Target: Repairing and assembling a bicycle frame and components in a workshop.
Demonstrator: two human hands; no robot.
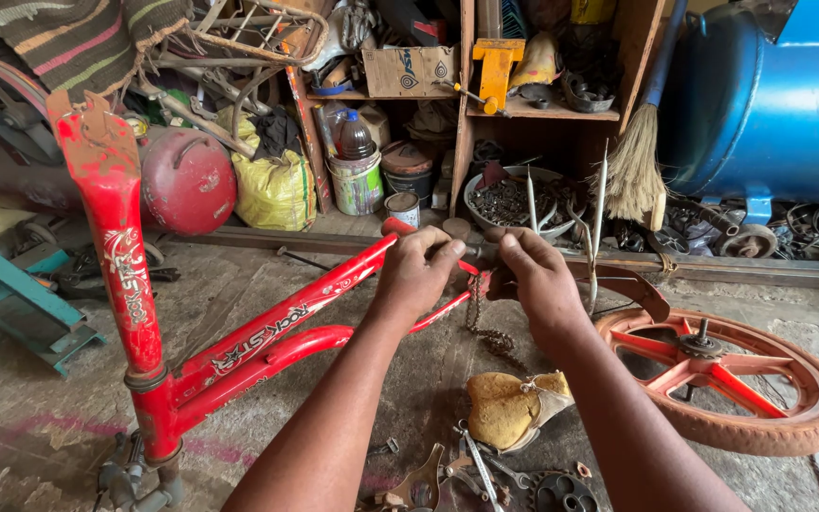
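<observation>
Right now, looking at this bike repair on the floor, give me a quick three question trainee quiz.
1. True or false: the red bicycle frame lies upside down on the floor.
2. What hangs below the left hand and right hand? A) chain B) rope C) hose
3. Which side of the frame is the loose wheel on?

Key: 1 true; 2 A; 3 the right.

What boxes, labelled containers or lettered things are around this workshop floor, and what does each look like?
Cardboard box: on the wooden shelf at top centre, brown, rectangular, dark printed marks.
Paint bucket: on the floor below that shelf, round, pale with a green-and-white label.
Small tin: right of the bucket, cylindrical, white label.
Red bicycle frame: upside down at left, white lettering decals on its tubes.
</observation>
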